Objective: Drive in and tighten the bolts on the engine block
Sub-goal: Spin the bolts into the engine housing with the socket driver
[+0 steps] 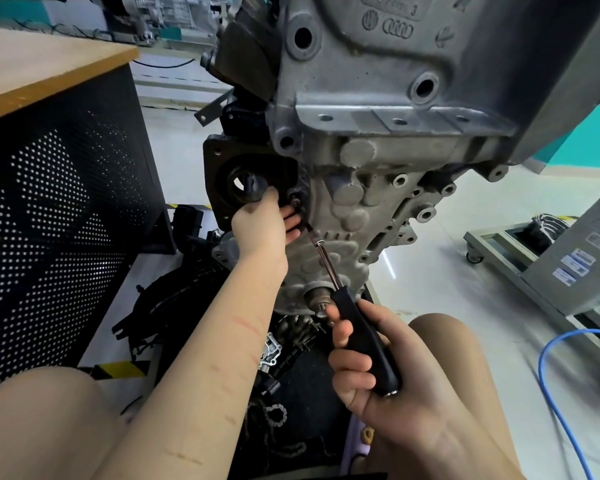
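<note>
The grey cast-metal engine block fills the upper centre. A small bolt is steadied by the left hand; the black-handled wrench is gripped by the right hand.

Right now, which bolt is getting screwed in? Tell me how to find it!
Find the big grey engine block hanging in the middle, then the black plate with a round hole at its lower left. The bolt sits by that plate's right edge, just above the left hand. Only this one has the long black-handled driver reaching to it.
</note>
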Motion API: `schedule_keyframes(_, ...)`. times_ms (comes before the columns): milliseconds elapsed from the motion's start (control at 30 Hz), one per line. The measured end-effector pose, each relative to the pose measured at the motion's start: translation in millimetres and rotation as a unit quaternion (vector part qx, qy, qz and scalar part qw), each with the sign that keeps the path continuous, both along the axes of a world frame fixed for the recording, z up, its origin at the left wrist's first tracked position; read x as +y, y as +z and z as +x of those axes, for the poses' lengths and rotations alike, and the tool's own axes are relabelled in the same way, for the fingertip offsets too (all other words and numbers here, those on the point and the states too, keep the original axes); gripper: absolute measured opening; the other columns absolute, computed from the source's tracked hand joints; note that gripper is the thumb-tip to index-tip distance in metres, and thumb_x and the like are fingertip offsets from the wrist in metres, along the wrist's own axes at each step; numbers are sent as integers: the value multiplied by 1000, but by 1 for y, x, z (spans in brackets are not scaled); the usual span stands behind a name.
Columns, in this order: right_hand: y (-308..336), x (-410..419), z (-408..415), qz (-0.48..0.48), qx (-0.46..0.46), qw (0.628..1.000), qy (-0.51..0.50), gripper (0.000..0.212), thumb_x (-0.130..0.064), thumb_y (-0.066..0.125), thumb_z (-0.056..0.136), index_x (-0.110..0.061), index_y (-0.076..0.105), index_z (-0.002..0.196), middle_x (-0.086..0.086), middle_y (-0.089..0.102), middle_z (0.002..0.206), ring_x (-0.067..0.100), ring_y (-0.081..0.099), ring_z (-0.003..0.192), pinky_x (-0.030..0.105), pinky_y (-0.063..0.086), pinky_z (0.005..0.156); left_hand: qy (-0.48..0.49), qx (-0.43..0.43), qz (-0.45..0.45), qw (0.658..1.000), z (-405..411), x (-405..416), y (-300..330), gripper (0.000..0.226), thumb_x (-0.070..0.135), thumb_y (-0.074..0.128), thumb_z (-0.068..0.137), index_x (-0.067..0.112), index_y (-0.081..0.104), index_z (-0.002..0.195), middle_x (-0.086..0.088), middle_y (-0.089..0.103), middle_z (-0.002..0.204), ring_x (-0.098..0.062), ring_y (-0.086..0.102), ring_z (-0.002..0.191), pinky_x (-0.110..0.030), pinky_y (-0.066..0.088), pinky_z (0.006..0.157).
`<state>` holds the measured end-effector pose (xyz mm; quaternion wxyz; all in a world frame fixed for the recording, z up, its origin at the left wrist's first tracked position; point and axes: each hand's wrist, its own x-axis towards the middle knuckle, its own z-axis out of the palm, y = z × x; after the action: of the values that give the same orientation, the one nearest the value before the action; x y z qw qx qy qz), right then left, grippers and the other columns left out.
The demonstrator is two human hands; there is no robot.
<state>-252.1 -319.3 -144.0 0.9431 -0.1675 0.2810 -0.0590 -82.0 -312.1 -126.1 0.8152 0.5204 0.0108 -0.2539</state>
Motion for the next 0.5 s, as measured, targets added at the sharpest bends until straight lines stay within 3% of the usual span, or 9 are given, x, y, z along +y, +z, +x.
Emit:
schedule_keyframes(233,1,4,-2,19,-24,999,20,30,-9,83,51,1,70,75,4,53,55,11,37,31,15,27,28,56,2,-95,994,4,26,12,30,29,33,100,12,54,88,-5,67,79,-15,66,74,-27,53,66)
schedule_keyframes(333,1,8,5,20,-21,999,24,34,-11,84,45,2,70,73,5,52,53,11,35,28,14,25,28,81,-7,-76,994,17,47,17,27,27,35,99,13,55,86,-2,67,77,-14,65,71,-25,52,62)
schedule_keyframes(433,7,21,24,14,-67,995,70,60,-6,93,15,3,71,70,8,51,51,13,35,27,15,26,26,111,-20,-44,993,30,77,20,26,23,36,98,13,54,81,0,66,65,-14,62,63,-26,49,60)
schedule_keyframes(500,14,35,44,-2,-83,990,117,61,-10,94,17,4,70,71,9,51,51,14,35,27,15,26,25,109,-29,-22,993,39,101,25,27,25,37,98,13,55,81,2,66,61,-13,61,61,-26,48,59)
